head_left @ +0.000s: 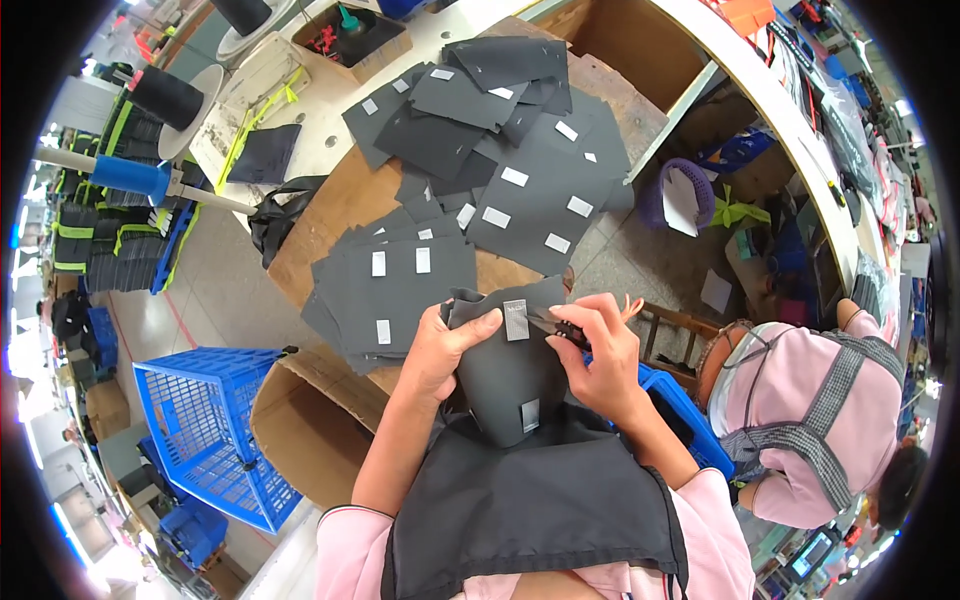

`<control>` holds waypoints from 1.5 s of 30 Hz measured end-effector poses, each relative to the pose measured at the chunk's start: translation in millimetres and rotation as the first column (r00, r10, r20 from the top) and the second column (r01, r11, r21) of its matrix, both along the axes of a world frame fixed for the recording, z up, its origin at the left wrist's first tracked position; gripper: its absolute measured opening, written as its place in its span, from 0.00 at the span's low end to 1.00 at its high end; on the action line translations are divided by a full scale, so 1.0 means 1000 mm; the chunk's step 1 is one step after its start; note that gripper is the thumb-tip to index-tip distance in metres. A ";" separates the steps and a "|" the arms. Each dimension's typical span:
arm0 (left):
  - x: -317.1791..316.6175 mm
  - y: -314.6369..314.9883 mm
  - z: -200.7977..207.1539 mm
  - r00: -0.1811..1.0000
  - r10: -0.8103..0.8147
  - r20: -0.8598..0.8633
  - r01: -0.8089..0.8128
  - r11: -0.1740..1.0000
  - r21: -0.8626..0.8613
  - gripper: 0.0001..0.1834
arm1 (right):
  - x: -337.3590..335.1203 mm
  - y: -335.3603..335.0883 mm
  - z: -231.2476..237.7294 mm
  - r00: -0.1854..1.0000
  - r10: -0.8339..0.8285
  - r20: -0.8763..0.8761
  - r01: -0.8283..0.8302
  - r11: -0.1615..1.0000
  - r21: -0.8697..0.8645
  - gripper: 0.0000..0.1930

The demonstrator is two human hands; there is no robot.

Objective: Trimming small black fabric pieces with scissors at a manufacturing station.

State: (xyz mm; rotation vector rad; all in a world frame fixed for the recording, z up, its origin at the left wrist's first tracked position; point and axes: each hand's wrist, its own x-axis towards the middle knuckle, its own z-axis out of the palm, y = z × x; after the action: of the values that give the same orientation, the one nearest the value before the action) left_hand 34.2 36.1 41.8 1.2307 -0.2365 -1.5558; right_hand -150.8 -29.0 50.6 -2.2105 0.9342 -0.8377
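A dark grey fabric piece is pinched in my left hand, its lower part hanging toward my black apron. One pale label is on it beside my left thumb, and another label is lower down. My right hand grips small thread snips, their blades pointing left at the upper label's edge. Whether the blades touch a thread is too small to tell. Beyond my hands lie a labelled grey stack and a larger spread of grey pieces.
A blue plastic crate and a cardboard box stand at the left. Dark thread cones are at the upper left. A purple basket sits under the table at the right. Another person in pink is close on the right.
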 end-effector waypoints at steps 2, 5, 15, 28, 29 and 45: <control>-0.002 -0.001 0.000 1.000 -0.008 0.017 0.008 1.000 -0.001 0.14 | -0.001 0.001 -0.002 1.000 -0.001 -0.009 0.001 1.000 -0.009 0.18; -0.002 0.001 -0.001 1.000 -0.003 0.017 0.003 1.000 0.005 0.14 | 0.001 -0.003 -0.002 0.999 0.005 -0.041 -0.007 0.999 -0.039 0.18; -0.004 0.004 0.004 0.999 0.033 0.042 -0.033 0.999 0.003 0.10 | -0.003 -0.001 0.002 0.995 0.076 -0.060 -0.085 0.984 -0.155 0.17; -0.005 0.003 0.006 0.998 0.058 -0.038 -0.056 0.997 0.046 0.09 | 0.007 0.004 0.007 0.908 -0.214 0.359 0.015 0.874 0.485 0.12; -0.004 0.004 0.005 0.997 0.065 -0.036 -0.063 0.997 0.048 0.09 | -0.001 0.000 0.007 0.978 -0.077 0.195 0.028 0.969 0.245 0.12; -0.007 0.005 0.006 0.989 -0.033 0.145 0.040 0.998 -0.046 0.07 | -0.003 -0.017 0.011 0.973 0.206 -0.105 -0.217 0.970 -0.111 0.17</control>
State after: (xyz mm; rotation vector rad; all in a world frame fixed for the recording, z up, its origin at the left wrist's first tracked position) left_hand 27.7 40.7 47.9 1.3084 -0.3899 -1.4851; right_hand -154.1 -46.5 61.8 -2.4215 0.6881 -0.7145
